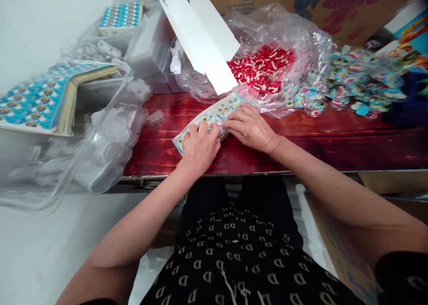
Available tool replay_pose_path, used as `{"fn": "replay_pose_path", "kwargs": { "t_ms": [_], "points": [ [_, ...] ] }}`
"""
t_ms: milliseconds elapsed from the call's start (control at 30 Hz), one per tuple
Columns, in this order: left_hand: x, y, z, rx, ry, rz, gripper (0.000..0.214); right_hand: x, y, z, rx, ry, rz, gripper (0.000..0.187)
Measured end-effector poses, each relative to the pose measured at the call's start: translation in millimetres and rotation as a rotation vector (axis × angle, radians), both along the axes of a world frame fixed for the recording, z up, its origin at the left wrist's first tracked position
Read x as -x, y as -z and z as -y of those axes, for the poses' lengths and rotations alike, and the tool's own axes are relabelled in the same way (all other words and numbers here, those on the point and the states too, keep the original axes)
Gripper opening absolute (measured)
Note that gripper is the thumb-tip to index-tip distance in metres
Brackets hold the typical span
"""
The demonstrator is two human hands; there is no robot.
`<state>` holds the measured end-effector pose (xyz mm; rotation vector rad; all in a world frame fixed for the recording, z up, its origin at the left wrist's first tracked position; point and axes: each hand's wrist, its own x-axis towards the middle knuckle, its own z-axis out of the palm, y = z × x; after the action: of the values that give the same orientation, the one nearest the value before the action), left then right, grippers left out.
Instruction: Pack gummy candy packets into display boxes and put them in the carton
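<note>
I note the printed sheet (215, 117) near the front edge of the worktop (154, 151), likely light, pliable and best held by its borders; left hand (199, 148) and right hand (251, 127) fingers touch it, grip not determinable.

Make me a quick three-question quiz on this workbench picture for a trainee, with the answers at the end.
1. True or false: crumpled clear plastic surrounds the small red-and-white pieces.
2. What are the left hand and right hand working at?
A) those red-and-white pieces
B) a blue-edged printed paper sheet
C) the long white cardboard piece
3. Fill in: the glossy wooden tabletop is ____ in colour.

Key: 1 true; 2 B; 3 dark red.
</note>
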<state>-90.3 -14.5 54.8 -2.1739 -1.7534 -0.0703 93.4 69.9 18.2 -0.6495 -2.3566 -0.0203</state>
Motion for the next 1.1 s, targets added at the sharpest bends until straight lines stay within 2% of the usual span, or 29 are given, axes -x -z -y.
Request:
{"fn": "replay_pose_path", "kwargs": {
  "t_ms": [167, 267, 400, 500, 600, 700, 867, 1100],
  "points": [
    [13, -6.1, 7, 0.006, 0.086, 0.082, 0.041, 1, 1.6, -2, 0.020, -0.003, -0.001, 0.021],
    [29, -7.3, 10, -0.006, 0.183, 0.118, 0.031, -1, 6.0, 0, 0.040, -0.013, -0.015, 0.021],
    [50, 0.5, 12, -0.043, 0.320, 0.166, 0.023, -4, 7.0, 1, 0.050, -0.029, -0.012, 0.021],
    [58, 9.7, 11, -0.091, 0.361, 0.209, 0.022, -4, 4.6, 0, 0.059, -0.043, -0.006, 0.020],
    [61, 14.5, 10, -0.136, 0.366, 0.220, 0.022, 0, 4.4, -1, 0.052, -0.021, -0.016, 0.021],
    [61, 11.8, 9, -0.135, 0.361, 0.217, 0.021, 4, 6.4, -3, 0.051, -0.005, -0.010, 0.022],
    [49, 5.5, 9, -0.073, 0.269, 0.177, 0.022, 9, 8.4, -5, 0.062, 0.009, -0.024, 0.022],
    [36, 13.1, 10, -0.070, 0.204, 0.150, 0.031, 11, 15.6, -5, 0.061, 0.027, -0.031, 0.023]
  ]
}}
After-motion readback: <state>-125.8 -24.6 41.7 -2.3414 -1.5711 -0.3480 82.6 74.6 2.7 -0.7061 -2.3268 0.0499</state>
